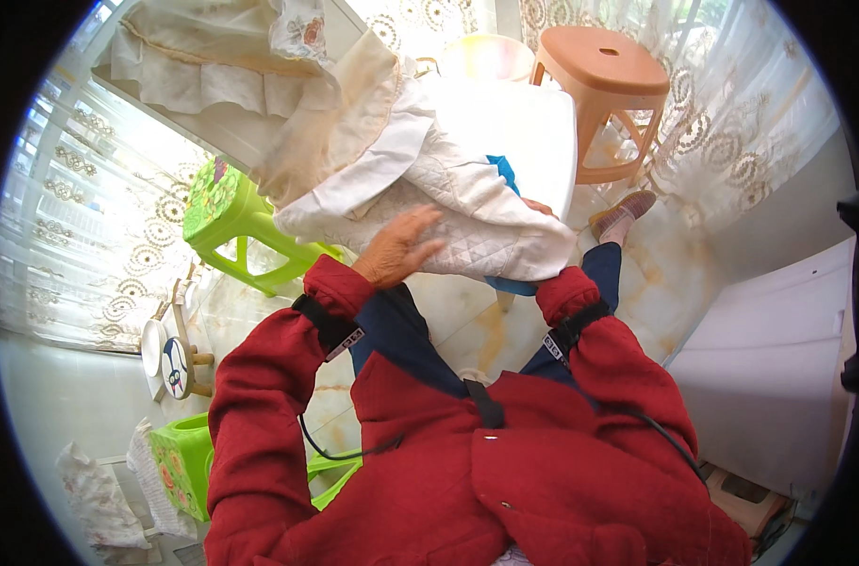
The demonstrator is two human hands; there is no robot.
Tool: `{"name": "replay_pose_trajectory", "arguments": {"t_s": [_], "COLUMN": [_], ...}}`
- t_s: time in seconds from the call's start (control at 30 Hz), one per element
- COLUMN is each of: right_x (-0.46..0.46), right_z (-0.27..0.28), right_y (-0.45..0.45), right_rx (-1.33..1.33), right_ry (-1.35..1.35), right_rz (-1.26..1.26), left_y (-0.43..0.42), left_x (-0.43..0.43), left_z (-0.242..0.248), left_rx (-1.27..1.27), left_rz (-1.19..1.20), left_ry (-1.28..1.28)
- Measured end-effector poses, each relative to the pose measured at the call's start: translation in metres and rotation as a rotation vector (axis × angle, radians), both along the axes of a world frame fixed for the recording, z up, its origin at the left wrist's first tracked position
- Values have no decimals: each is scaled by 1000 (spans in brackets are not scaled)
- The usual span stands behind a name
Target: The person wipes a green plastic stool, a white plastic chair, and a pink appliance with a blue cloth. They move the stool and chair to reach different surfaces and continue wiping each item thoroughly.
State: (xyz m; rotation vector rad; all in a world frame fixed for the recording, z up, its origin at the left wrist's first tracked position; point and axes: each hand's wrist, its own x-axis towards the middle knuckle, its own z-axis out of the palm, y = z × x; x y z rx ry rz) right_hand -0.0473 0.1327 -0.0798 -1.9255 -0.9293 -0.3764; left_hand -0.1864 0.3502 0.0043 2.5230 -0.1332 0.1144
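Note:
A white quilted fabric cover (465,244) lies bunched across the near side of a white table (518,120). My left hand (405,247) rests on its quilted face, fingers apart and pinching nothing. Most of my right hand (539,206) is hidden by the cover's right end; only a few fingers show past its far edge, so its grip cannot be made out. Bits of blue cloth (501,173) stick out beyond and below the cover. To the left, the cover continues into a beige ruffled border (330,145) with a plain white strip.
More ruffled cloth (210,71) drapes over a pale surface at upper left. Nearby stand a green plastic stool (242,219), a brown plastic stool (606,71) and a basin (489,56). A small round stool with a cat picture (177,368) is left; a white cabinet (762,354) is right.

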Motion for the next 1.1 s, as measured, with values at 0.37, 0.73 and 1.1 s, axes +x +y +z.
{"name": "replay_pose_trajectory", "arguments": {"t_s": [0.37, 0.73, 1.1], "right_x": [-9, -10, -22], "right_z": [8, 27, 14], "right_y": [-16, -14, -4], "right_rx": [108, -175, 461], "right_ry": [53, -17, 703], "right_rz": [0, 9, 218], "left_y": [95, 193, 56], "left_x": [95, 138, 106], "left_z": [-55, -89, -42], "left_rx": [323, 533, 289], "left_rz": [305, 475, -133], "left_ry": [193, 168, -124]}}
